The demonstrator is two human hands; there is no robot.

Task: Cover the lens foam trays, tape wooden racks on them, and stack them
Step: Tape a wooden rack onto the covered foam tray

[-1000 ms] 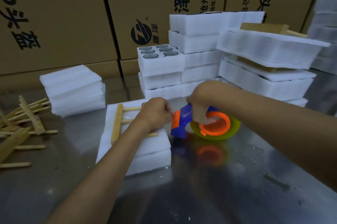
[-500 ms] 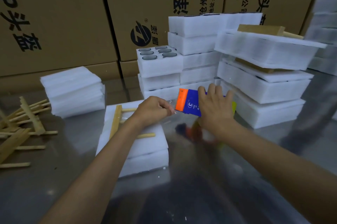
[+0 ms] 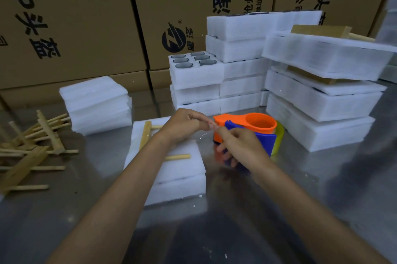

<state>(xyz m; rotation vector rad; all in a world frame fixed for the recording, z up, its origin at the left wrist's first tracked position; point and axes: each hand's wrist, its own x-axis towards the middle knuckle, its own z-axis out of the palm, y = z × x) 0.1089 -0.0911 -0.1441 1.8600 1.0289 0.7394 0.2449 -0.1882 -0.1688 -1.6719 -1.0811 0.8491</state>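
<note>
Left hand (image 3: 182,126) pinches the clear tape end; right hand (image 3: 240,147) grips the orange-and-blue plastic tape dispenser (image 3: 247,132). Covered white foam tray (image 3: 171,169) with slatted wooden rack (image 3: 148,134) lies beneath the pinch. Recommend drawing tape taut across the rack.

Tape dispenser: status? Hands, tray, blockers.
Both hands, left and right, pinching tape end at dispenser. Covered tray with rack on top, not taped. No blockers seen.

Both hands (image 3: 184,126) (image 3: 240,145) in pinching grip
</note>
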